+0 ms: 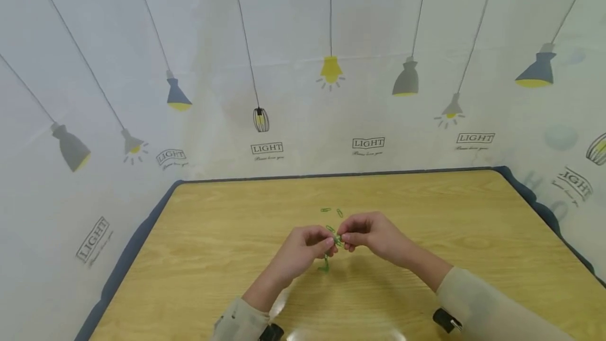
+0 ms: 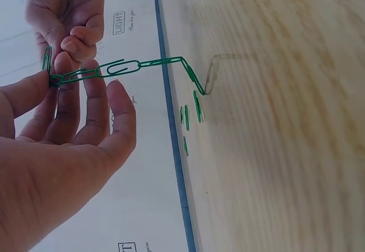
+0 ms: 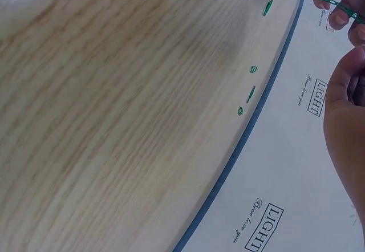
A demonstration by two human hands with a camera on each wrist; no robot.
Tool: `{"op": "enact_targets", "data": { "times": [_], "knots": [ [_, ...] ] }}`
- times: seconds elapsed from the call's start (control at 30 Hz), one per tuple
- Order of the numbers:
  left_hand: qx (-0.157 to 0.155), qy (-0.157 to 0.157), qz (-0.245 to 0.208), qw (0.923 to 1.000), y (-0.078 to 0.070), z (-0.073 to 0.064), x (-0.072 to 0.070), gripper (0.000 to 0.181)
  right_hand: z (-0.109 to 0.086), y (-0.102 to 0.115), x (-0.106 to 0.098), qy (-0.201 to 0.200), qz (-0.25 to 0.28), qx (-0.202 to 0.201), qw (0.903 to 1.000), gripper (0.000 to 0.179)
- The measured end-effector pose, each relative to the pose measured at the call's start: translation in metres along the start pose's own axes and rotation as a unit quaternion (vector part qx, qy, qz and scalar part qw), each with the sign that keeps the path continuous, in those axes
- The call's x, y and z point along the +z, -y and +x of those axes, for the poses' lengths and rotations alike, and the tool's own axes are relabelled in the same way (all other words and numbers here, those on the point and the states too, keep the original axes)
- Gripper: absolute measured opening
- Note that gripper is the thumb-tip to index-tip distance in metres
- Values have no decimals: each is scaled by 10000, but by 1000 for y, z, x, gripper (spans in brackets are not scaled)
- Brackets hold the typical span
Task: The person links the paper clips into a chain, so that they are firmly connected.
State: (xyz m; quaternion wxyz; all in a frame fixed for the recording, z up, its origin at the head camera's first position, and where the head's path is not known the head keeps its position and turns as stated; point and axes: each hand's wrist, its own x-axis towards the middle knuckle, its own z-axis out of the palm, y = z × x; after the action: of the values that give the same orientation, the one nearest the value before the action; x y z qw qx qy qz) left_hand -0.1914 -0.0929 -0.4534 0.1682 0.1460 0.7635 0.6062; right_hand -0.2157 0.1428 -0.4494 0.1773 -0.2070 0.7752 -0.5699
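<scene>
A chain of linked green paper clips (image 2: 118, 68) trails from my left hand (image 1: 300, 252), whose thumb and fingers pinch its upper end. The chain's lower end bends close over the wooden table (image 1: 227, 225). At the pinched end, one more green paper clip (image 2: 47, 60) sticks out toward my right hand (image 1: 381, 238). The right thumb and fingers pinch at this clip, and they partly hide it. Both hands meet fingertip to fingertip above the middle of the table.
Several loose green clips lie on the table beyond the hands, among them one clip (image 1: 325, 209) and another clip (image 1: 339, 213). A dark blue edge (image 1: 331, 175) borders the table. Behind it rises a pale wall covering (image 1: 303, 93) printed with lamps.
</scene>
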Motion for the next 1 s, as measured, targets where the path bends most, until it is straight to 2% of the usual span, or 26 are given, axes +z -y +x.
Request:
{"op": "enact_targets", "data": {
  "times": [0.27, 0.6, 1.0],
  "knots": [
    [41, 44, 52, 10000, -9, -1, -2, 22, -3, 1, -7, 186, 105, 29, 9998, 17],
    [-66, 75, 81, 9999, -6, 0, -2, 19, 0, 3, -4, 53, 194, 164, 9997, 18],
    [-41, 143, 57, 9999, -4, -2, -2, 18, 0, 6, -4, 531, 348, 145, 9979, 16]
  ]
}}
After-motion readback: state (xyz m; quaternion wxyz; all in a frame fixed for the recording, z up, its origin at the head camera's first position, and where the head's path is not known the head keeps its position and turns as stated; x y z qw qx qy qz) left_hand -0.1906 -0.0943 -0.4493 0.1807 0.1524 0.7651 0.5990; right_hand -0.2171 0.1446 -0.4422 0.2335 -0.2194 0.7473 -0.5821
